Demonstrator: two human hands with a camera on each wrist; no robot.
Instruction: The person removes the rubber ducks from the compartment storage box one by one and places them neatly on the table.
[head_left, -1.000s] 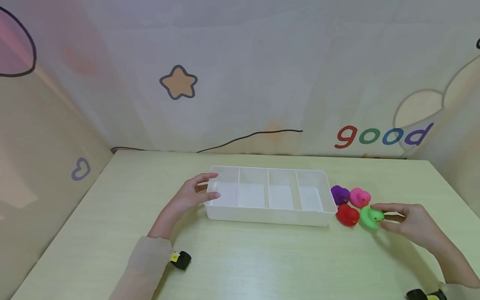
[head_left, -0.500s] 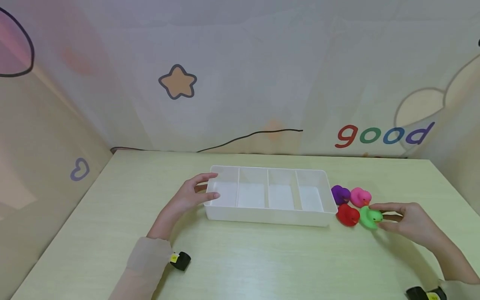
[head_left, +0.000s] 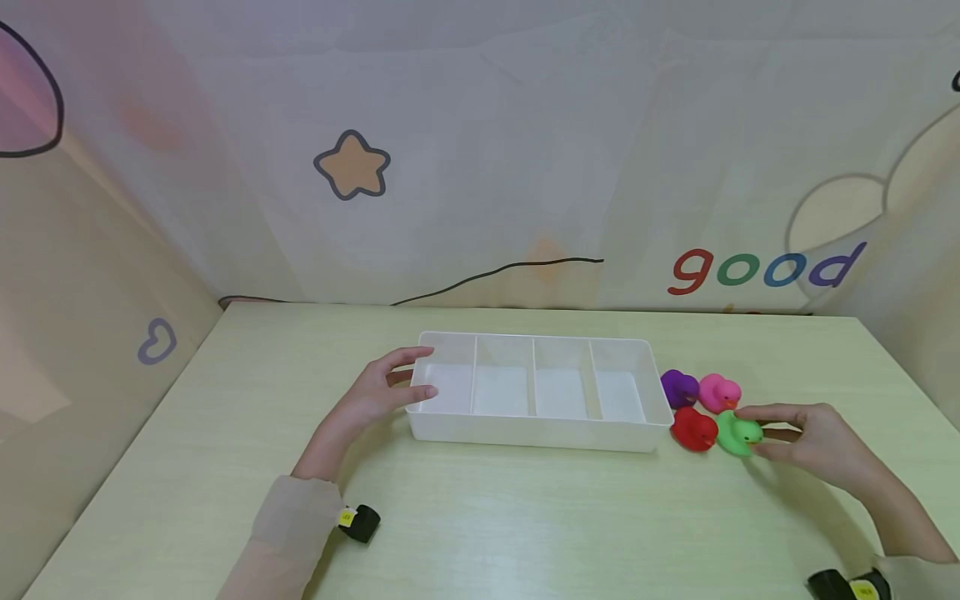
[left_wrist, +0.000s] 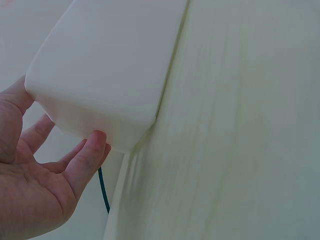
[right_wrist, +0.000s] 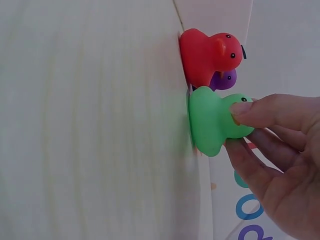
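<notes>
My left hand (head_left: 377, 390) grips the left end of a white divided tray (head_left: 532, 431), thumb and forefinger at its rim. In the left wrist view, several fingers (left_wrist: 87, 162) lie against the tray's end wall. At the right, my right hand (head_left: 825, 442) pinches a green toy duck (head_left: 735, 435) by the head. The right wrist view shows the thumb on the side of that green duck's head and the duck's base at the tabletop. Close beside it stand a red duck (head_left: 693, 430), a pink duck (head_left: 720, 392) and a purple duck (head_left: 680, 389).
The tray's compartments hold nothing, and its right end stands close to the ducks. A pale wooden table (head_left: 480, 517) lies under everything. Printed cloth walls (head_left: 480, 167) rise at the back and both sides. Each wrist wears a black device (head_left: 360, 523).
Both hands stay in place, the left on the tray and the right on the green duck. The head view has shifted very slightly.
</notes>
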